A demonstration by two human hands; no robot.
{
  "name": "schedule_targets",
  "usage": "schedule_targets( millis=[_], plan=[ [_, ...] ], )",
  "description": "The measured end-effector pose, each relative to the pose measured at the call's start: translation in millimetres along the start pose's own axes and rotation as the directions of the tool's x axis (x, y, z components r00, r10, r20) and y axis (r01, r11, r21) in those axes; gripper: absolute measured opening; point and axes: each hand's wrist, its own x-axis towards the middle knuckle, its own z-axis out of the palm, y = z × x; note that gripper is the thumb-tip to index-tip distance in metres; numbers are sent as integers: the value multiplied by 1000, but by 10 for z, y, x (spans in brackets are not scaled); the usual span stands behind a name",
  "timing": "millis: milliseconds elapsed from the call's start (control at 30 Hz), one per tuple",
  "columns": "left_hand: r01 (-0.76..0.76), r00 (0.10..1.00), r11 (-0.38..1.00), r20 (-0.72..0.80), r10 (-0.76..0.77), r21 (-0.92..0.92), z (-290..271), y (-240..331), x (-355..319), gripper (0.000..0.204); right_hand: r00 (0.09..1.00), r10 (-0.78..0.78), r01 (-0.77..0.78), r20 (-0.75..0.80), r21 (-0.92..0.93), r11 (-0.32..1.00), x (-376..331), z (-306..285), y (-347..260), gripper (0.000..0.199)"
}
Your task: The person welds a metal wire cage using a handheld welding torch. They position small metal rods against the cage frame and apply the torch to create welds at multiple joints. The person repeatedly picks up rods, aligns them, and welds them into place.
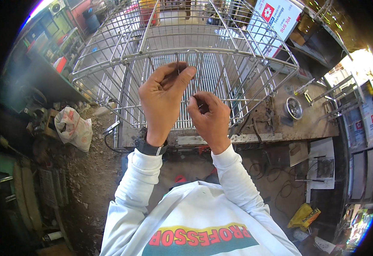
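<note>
White cloth of a sweatshirt [195,200] lies nearest to the camera, filling the lower middle, and its two sleeves reach forward. On the left wrist there is a dark watch [150,147].

The left hand [164,98] is raised at the front of a wire cage [254,57]. Its fingers [187,74] are bent, with only a narrow gap between thumb and forefinger, close around one upright wire; whether they pinch it, I cannot tell. The right hand [212,120] is lower and a little to the right, apart from the left one. Its thumb and forefinger are curled to a small ring before the front wires, and what is between the tips I cannot tell.

The cage stands on the counter [316,129], straight ahead of the person, and through its bars its wire floor is visible. To its right, a round metal bowl [299,113] holds some small things, too small to name. At left, near the ground, sits a white plastic bag [76,130], whose content is hidden.

The front edge of the counter runs just beyond the sleeves, with a pale strip [254,138] along it. Between cage and bowl there is some room, partly taken by dark scraps.
</note>
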Motion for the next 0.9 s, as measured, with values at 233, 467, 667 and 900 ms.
schedule_targets(
  millis=[233, 467, 667, 900],
  plan=[
    [-3, 1000, 1000, -14, 3, 6, 29, -20, -11, 24, 998, -40, 36, -43, -89, 995, -4, -6, 48, 10],
    [-18, 999, 1000, -36, 18, 15, 61, -44, -23, 22, 1000, -14, 10, -23, -174, 985, 0, -17, 47, 9],
    [-10, 999, 1000, -42, 10, 4, 68, -46, -26, 22, 1000, -3, 1, -15, -148, 989, 4, -23, 53, 9],
    [-12, 999, 998, -51, 15, 61, 74, -15, -34, 22, 1000, -12, 13, 7, -97, 995, 17, -53, 26, 9]
  ],
)
